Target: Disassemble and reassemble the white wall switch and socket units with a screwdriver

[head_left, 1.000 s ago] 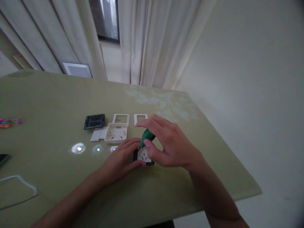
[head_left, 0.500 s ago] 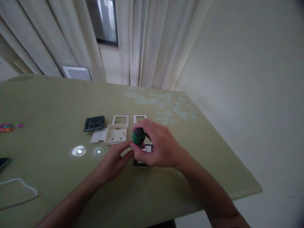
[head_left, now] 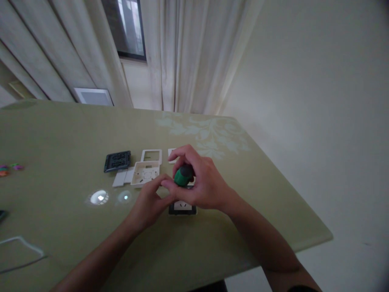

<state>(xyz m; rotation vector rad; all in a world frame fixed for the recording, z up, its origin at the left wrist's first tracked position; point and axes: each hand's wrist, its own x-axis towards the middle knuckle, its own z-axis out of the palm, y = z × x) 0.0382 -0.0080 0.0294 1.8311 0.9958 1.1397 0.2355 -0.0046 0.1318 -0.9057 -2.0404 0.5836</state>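
Observation:
My right hand (head_left: 206,182) is wrapped round the green and black handle of a screwdriver (head_left: 182,175), which stands roughly upright. Beneath it lies a wall socket (head_left: 182,207) with a white face and a dark frame; its far part is hidden by my hands. My left hand (head_left: 152,200) is closed beside the screwdriver, thumb and fingertips drawn together near the far left of the socket. What those fingers hold, if anything, cannot be made out. The screwdriver's shaft and tip are hidden.
Beyond my left hand lie a white back box (head_left: 146,173), a white frame (head_left: 151,156), a dark panel (head_left: 117,161) and white plates (head_left: 122,177). Another white piece (head_left: 172,154) is partly behind my right hand. A pale cable (head_left: 30,246) and small coloured bits (head_left: 9,169) are at left.
The screwdriver handle has shifted slightly right and tilted. My right fingers have loosened and lifted somewhat, and my left fingertips have moved right, over the socket. More of the socket's face shows.

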